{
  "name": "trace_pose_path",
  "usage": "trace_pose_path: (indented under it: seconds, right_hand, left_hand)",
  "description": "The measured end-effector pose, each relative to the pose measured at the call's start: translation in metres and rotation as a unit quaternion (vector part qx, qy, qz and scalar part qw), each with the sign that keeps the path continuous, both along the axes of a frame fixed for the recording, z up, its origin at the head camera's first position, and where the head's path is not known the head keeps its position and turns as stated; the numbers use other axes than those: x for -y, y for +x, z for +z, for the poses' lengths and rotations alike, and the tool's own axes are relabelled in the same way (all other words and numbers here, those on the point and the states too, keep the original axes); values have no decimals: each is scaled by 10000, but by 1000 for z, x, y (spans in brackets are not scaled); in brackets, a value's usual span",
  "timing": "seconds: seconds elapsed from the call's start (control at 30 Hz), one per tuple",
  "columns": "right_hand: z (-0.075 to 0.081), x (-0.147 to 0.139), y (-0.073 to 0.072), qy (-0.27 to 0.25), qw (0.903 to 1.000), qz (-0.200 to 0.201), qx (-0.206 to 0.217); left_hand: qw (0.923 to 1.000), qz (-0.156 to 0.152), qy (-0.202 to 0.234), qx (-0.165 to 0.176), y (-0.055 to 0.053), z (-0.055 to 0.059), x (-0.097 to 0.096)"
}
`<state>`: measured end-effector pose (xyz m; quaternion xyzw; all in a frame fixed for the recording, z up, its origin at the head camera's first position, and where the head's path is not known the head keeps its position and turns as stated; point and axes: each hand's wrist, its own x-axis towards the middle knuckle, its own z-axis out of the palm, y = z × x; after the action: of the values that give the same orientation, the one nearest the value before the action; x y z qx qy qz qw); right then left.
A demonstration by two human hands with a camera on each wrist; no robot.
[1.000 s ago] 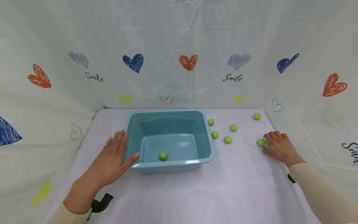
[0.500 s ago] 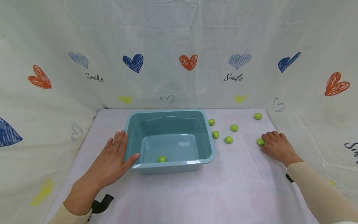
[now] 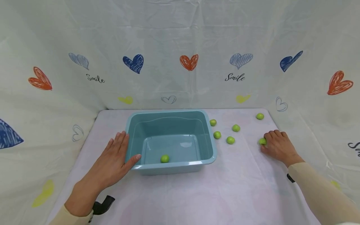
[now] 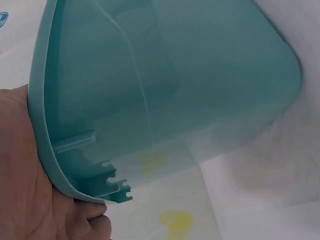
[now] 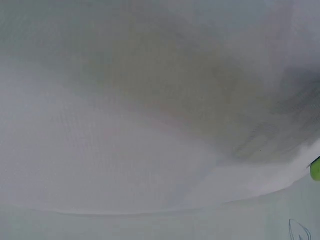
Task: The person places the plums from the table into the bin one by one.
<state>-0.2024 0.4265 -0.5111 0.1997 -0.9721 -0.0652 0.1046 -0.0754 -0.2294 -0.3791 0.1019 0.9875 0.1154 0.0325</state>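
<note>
My left hand (image 3: 108, 162) lies with straight fingers along the left rim of a light blue plastic basin (image 3: 171, 168), thumb over the near corner. In the left wrist view, that hand (image 4: 30, 170) rests against the rim, and the basin's outer wall (image 4: 200, 90) fills most of the picture. Inside the basin, near its front wall, is one lime (image 3: 164, 158). Far to the right, my right hand (image 3: 278, 147) pinches another small green lime (image 3: 262, 141) on the table, thumb on the near side and fingers curled over the far side. The right hand itself is outside the right wrist view.
Several more limes lie on the white-covered table (image 3: 239, 187): a loose group (image 3: 230, 140) right of the basin, and a single lime (image 3: 260, 116) at the back right corner. A white sheet (image 3: 168, 37) with printed hearts hangs behind and along both sides.
My right hand has moved slightly left and closed its thumb and fingers on the lime. The lime in the basin has rolled a little. My left hand stays at the rim.
</note>
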Motion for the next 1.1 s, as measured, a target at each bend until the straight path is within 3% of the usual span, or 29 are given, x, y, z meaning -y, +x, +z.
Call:
trace_pose_path:
  seconds: [0.33,0.6,0.83,1.0,1.1]
  right_hand:
    - [13,13,-11,-167,9987,261,-415]
    - [38,45,-17,-497,9969,289,-537]
    - [74,88,-30,-686,9920,725,-772]
    - [112,125,-39,-610,9926,781,-702]
    - [136,150,-45,-688,9895,1013,-762]
  left_hand:
    - [9996,-66,-235,-114,1,1,1]
    - [9991,-176,-349,-181,-1,2,-3]
    - [9986,-187,-450,-203,0,5,-3]
    - [9987,-172,-440,-203,0,4,-2]
    - [9987,-151,-443,-191,1,3,-1]
